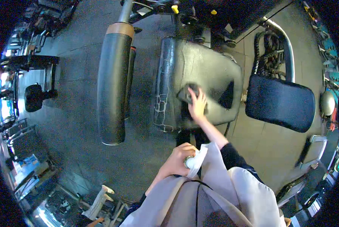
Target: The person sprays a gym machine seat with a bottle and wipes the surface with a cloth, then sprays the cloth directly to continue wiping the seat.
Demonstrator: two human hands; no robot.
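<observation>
My right hand [198, 105] is closed over a dark cloth [184, 94] and presses it onto the worn, padded seat [203, 60] of an exercise machine. Cracks run along the seat's dark front edge, and a black patch [227, 96] shows to the right of the hand. Close to my body, my left hand [177, 160] grips a white bottle [196, 162]; my fingers hide part of it, and its label cannot be read.
A long dark roller pad [114, 87] stands left of the seat, and a black padded rest [281, 102] on a curved metal tube stands to the right. Thick rope [267, 53] hangs behind that rest. Other gym machines [33, 94] line the left side.
</observation>
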